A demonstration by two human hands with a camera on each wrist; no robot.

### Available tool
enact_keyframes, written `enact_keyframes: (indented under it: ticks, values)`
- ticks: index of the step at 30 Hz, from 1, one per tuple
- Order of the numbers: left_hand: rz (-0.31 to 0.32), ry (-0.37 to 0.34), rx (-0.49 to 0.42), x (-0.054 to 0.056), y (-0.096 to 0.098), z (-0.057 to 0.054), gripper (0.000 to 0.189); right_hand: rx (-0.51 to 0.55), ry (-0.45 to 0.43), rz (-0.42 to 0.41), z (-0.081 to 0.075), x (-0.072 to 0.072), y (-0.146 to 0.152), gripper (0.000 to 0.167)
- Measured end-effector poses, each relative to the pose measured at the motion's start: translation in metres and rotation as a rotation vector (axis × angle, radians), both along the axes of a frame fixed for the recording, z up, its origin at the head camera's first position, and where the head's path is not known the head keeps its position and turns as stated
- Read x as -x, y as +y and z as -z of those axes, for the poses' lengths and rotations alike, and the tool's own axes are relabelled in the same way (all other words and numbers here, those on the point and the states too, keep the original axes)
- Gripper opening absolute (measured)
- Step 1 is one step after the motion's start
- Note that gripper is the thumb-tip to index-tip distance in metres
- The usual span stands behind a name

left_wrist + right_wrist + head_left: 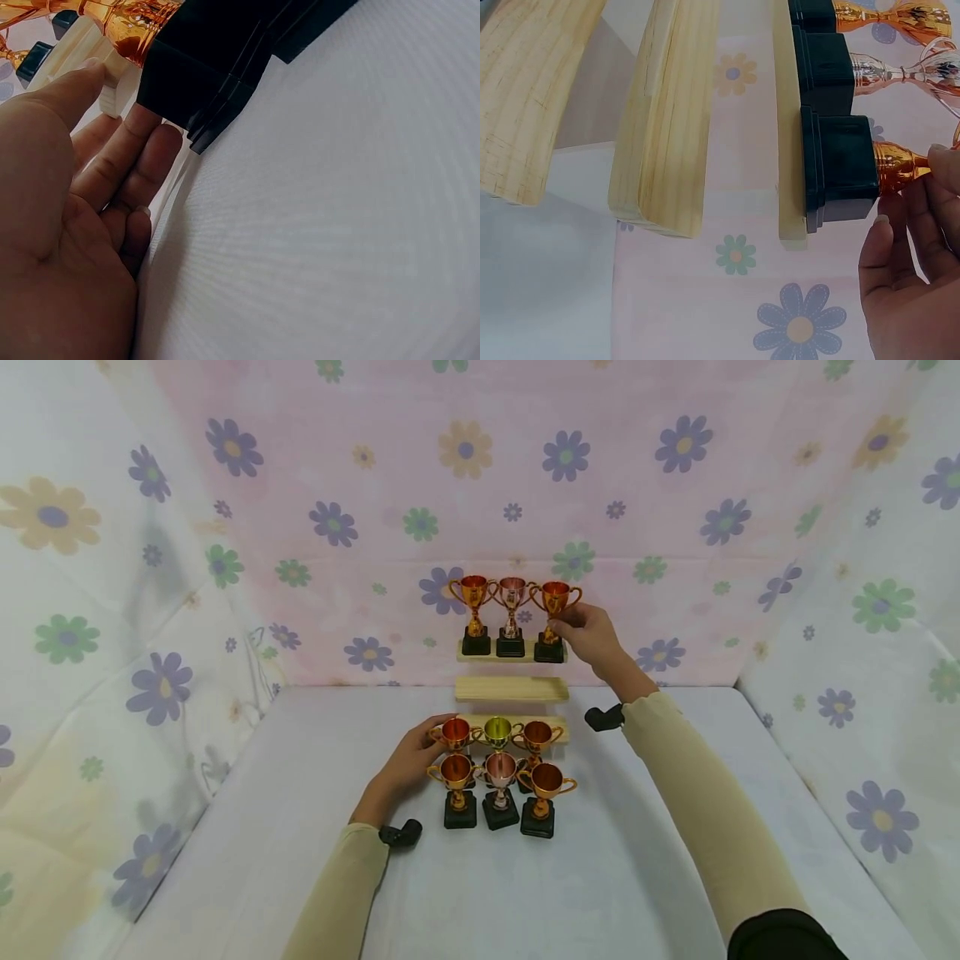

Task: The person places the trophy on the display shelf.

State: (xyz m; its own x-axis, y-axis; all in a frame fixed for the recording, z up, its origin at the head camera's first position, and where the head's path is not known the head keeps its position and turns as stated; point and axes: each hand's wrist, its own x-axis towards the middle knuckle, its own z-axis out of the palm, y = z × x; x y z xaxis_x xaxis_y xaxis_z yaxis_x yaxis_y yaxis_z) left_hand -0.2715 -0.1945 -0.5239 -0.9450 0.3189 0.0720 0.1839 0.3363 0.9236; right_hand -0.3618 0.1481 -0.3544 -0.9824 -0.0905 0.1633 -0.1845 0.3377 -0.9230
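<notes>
My right hand pinches the stem of a gold trophy cup at the right end of the top wooden step. In the right wrist view, the cup's dark square base rests at that step's edge. Left of it stand a rose-coloured trophy and another gold trophy. My left hand is low at the left of two rows of trophies, by the red-lined gold cup. In the left wrist view its loosely bent fingers reach a dark trophy base; whether they touch is unclear.
Below the top step are a middle wooden step and a lower one, partly behind the trophies. A front row includes gold cups and a rose cup; a yellow-green-lined cup stands behind. Flowered cloth encloses the white table.
</notes>
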Motion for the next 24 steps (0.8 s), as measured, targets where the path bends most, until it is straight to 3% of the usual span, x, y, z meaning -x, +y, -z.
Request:
enact_keyframes:
  ticks: [24]
  values:
    - [-0.017,-0.008,0.018,-0.0009,0.0007,-0.0003,0.046,-0.028,0.018,0.028,-0.0013,0.0018,-0.0078,0.027]
